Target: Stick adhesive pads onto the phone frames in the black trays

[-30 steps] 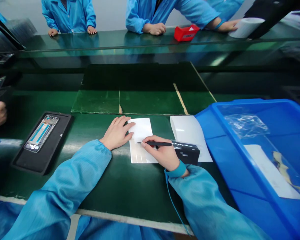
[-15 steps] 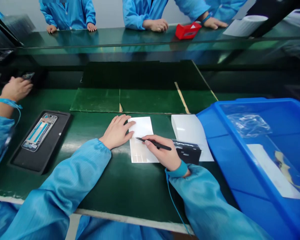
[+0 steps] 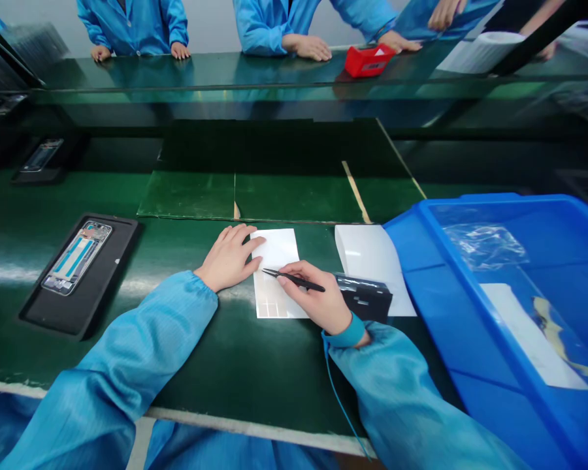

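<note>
A white sheet (image 3: 277, 300) lies on the green bench in front of me. My left hand (image 3: 230, 259) rests spread at its left edge, with fingertips on the paper. Black tweezers (image 3: 301, 281) are pinched in my right hand (image 3: 323, 297), their tips pointing left over the sheet, close to my left thumb. Whether the tips touch the paper I cannot tell. Beside my right hand lies a dark, shiny flat piece (image 3: 367, 297), partly hidden by the hand. It overlaps a curled white sheet (image 3: 372, 251).
To the left a black tray (image 3: 98, 287) holds a phone frame (image 3: 78, 258). A blue bin (image 3: 436, 313) at right contains clear plastic and a white strip. Farther back are another tray (image 3: 42, 163), a red box (image 3: 368, 61) on the raised shelf, and several co-workers' hands.
My right hand and the tweezers have shifted slightly left. My left hand stays put. A co-worker's arm at the far left has left the view, and hands across the bench have moved.
</note>
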A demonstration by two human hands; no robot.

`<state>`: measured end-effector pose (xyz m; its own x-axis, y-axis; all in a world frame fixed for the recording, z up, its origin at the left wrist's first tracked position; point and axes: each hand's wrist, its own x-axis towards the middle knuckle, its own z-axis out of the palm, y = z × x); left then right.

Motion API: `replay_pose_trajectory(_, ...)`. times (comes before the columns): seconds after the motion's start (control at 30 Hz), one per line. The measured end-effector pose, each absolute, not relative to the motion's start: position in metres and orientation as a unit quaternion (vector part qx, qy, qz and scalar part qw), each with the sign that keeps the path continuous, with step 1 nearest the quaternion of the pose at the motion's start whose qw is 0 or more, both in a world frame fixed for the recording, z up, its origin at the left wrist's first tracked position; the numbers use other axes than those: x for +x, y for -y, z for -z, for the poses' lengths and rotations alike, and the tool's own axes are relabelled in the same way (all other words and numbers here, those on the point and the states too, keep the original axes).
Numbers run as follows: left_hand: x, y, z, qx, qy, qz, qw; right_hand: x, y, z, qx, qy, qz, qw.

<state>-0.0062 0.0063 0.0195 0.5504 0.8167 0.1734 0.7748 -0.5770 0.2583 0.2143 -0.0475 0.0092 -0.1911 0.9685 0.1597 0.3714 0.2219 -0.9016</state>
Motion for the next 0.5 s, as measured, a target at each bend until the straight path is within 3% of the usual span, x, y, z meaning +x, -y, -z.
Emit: replay_pose_trajectory(0.5, -0.0063, -0.0064, -0.0189, 0.877, -0.452, -0.142, 0.082, 0.2130, 0.0482, -0.0110, -0.498, 0.675, -0.381, 0.389)
